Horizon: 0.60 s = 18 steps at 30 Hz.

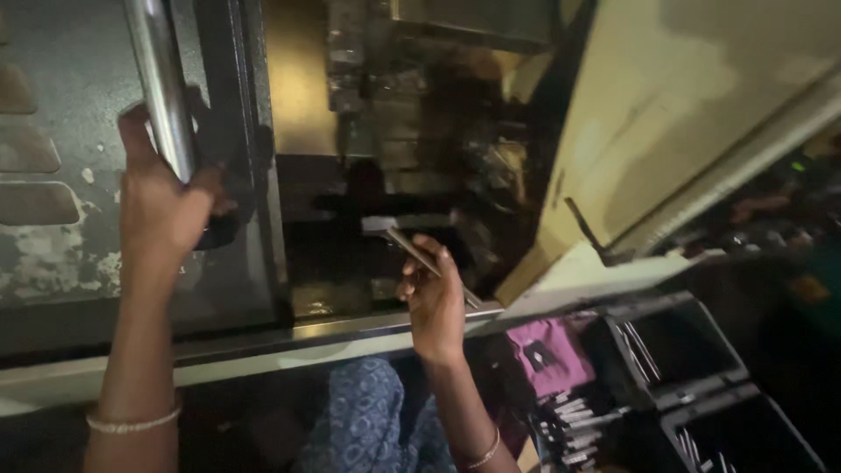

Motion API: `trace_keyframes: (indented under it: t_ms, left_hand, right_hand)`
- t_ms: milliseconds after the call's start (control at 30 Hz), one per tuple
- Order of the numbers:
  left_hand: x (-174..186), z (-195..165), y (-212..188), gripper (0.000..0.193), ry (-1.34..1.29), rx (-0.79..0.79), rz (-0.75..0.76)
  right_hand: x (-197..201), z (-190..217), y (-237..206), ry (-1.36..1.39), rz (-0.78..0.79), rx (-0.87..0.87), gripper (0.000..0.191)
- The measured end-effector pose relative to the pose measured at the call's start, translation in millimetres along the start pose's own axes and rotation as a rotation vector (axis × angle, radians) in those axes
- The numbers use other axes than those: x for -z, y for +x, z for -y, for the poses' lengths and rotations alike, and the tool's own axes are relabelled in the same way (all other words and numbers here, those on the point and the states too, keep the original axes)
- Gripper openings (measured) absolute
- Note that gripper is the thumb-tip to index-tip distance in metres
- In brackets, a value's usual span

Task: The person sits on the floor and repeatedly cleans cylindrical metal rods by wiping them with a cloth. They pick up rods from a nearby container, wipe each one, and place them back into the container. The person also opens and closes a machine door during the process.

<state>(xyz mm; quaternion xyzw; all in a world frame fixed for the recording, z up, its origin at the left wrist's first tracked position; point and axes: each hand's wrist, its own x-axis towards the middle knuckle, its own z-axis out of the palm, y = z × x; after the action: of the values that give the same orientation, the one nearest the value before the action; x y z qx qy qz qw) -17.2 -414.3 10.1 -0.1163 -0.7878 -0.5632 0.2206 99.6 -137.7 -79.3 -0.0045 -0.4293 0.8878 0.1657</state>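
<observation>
The left hand (158,206) was closed around the vertical steel handle (162,83) of the machine door (61,175), fingers wrapped, thumb behind the bar. The right hand (435,302) gripped a slim metal tool (407,241) with a flat head, held at a slant so that the head pointed up and left into the dark machine opening (394,158). The tool lay just inside that opening, above the bright lower sill (350,328).

Judged from this, the step in hand was work inside the machine with the door held at the handle. The next move appeared to call for a steady reach of the tool further into the chamber, with the wrist kept above the sill.

Edges and room: the door frame (263,158) bounded the opening on the left, and a pale slanted panel (666,114) closed it on the right. The interior parts were blurred and dim; their exact shapes could not be told. Free room was narrow sideways and open toward the person. Below right, well apart from both hands, stood dark bins (683,350) holding thin rods, with a pink cloth (547,350) beside them.
</observation>
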Motion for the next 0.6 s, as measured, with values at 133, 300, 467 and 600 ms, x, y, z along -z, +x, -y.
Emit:
trace_keyframes:
  t_ms: [133, 300, 467, 600]
  left_hand:
    - [33, 2, 40, 0.065, 0.253, -0.138, -0.214]
    - [68, 13, 88, 0.050, 0.616, -0.299, -0.518]
    - [85, 22, 95, 0.038, 0.411, 0.002, -0.476]
    - [86, 17, 105, 0.036, 0.454, 0.074, -0.489]
  right_hand:
    - [-30, -32, 37, 0.018, 0.018, -0.023, 0.044]
    - [-72, -96, 119, 0.127, -0.028, -0.149, 0.056]
    - [-120, -187, 220, 0.036, -0.129, -0.284, 0.050]
    - [-157, -248, 277, -0.040, -0.151, -0.388, 0.045]
